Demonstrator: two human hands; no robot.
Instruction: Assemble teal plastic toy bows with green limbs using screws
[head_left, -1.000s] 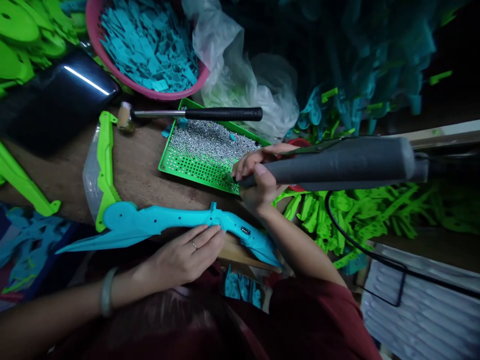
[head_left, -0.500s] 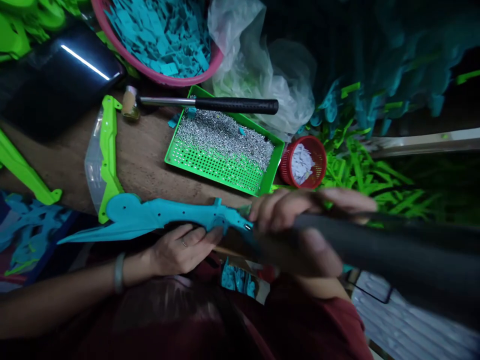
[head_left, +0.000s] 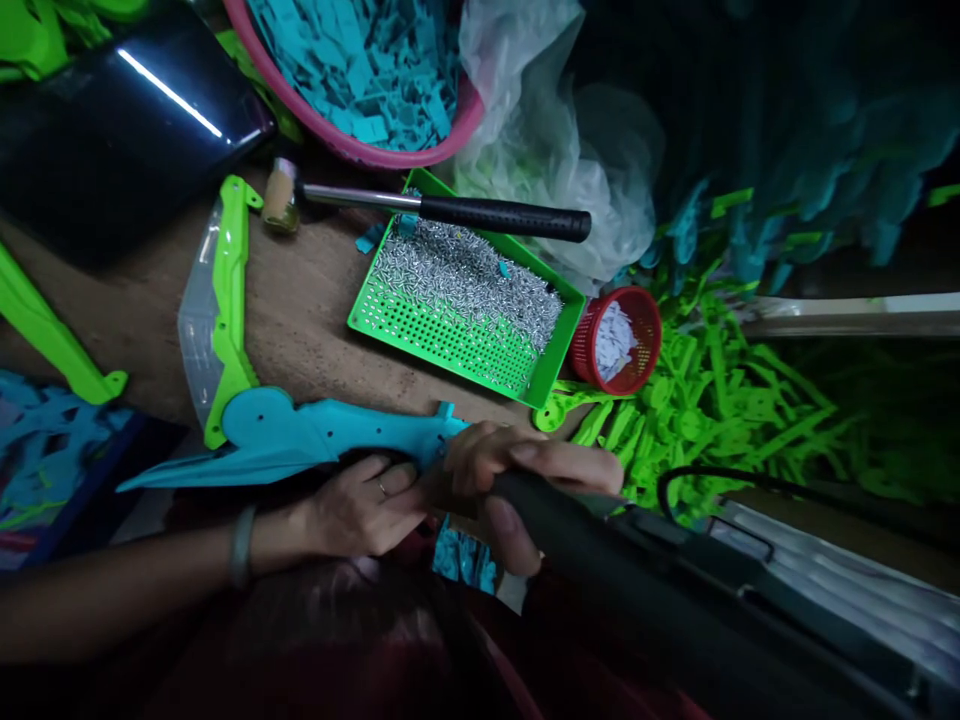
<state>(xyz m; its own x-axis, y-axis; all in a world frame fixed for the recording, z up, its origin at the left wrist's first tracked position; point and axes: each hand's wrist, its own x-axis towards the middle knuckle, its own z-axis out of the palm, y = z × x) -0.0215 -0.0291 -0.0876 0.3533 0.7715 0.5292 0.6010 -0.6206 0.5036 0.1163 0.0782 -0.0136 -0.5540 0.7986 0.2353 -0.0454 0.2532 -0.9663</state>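
A long blue plastic toy part (head_left: 300, 440) lies along the near edge of the wooden table (head_left: 300, 310). My left hand (head_left: 360, 505) rests flat against its near side, a ring on one finger and a bracelet on the wrist. My right hand (head_left: 517, 480) grips the front of a dark grey electric screwdriver (head_left: 637, 580), whose tip end is hidden behind my fingers at the blue part's right end. Beyond it sits a green perforated tray (head_left: 442, 335) holding several small silver screws (head_left: 472, 275).
A hammer (head_left: 450, 210) with a black handle lies across the tray's far edge. A pink basin of blue pieces (head_left: 360, 70), a clear plastic bag (head_left: 547, 140), a small red basket (head_left: 619, 340), a green toy part (head_left: 229, 300) and piles of green parts (head_left: 720, 400) surround the table.
My right hand has carried the screwdriver from over the screw tray down to the right end of the blue part. My left hand has stayed on the part.
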